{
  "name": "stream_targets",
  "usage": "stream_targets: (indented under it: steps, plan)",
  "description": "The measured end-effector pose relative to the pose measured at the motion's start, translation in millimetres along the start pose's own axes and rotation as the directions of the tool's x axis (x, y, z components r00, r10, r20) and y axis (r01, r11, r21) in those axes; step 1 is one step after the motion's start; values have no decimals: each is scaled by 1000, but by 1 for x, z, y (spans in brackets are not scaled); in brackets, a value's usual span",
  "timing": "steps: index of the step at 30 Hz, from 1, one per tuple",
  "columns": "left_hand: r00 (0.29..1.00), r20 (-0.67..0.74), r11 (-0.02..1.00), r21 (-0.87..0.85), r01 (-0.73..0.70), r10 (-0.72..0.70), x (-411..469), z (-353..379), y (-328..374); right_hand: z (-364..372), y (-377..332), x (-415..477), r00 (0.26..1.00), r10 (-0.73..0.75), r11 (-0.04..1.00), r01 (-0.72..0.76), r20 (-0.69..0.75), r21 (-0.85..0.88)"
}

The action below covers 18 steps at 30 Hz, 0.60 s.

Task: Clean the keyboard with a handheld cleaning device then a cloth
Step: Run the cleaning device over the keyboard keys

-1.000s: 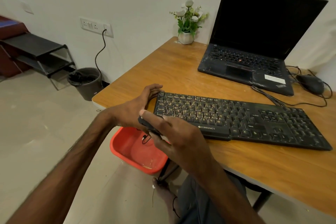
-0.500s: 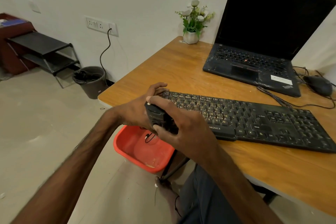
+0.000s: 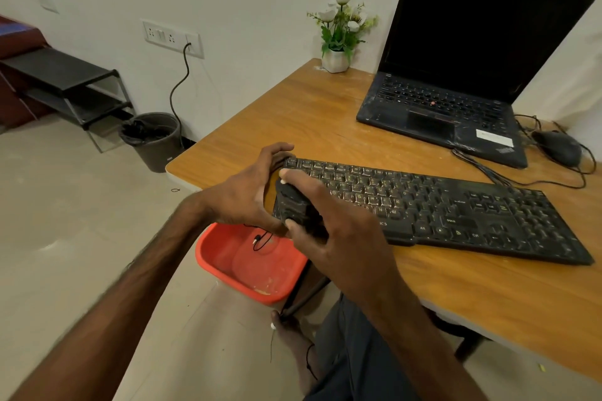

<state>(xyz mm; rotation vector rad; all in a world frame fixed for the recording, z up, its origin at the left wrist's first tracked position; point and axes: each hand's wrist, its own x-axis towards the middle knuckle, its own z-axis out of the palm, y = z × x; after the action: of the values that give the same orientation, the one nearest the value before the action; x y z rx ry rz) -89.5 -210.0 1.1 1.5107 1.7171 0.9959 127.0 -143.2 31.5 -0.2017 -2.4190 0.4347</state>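
Your left hand grips the left end of the keyboard, fingers curled over its far corner. Your right hand clasps the black device over the keys there. The keyboard lies on the desk, near the laptop.

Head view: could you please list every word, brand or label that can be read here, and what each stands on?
"ICS": front edge of the keyboard; the rest is hidden by the right hand holding the cleaning device.
"Alt", "Ctrl": keys in its bottom row.
"ThinkPad": near right corner of the laptop.
White sticker on the laptop: too blurred to read.
Other key legends: too small.
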Motion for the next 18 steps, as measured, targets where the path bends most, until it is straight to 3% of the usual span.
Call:
stream_targets:
  steps: [7, 14, 18]
  plan:
    - [1000, -10, 998, 56, 9, -8, 0, 0, 2, -24, 24, -10, 981, 129, 985, -144, -146, -93]
    - [999, -42, 999, 50, -14, 16, -3, 2, 4, 12, -3, 0, 998, 14, 999, -16, -58, -40]
    - [999, -39, 998, 68, 3, 0, -3, 2, 5, -4, 17, 5, 988, 82, 992, -94, -128, -88]
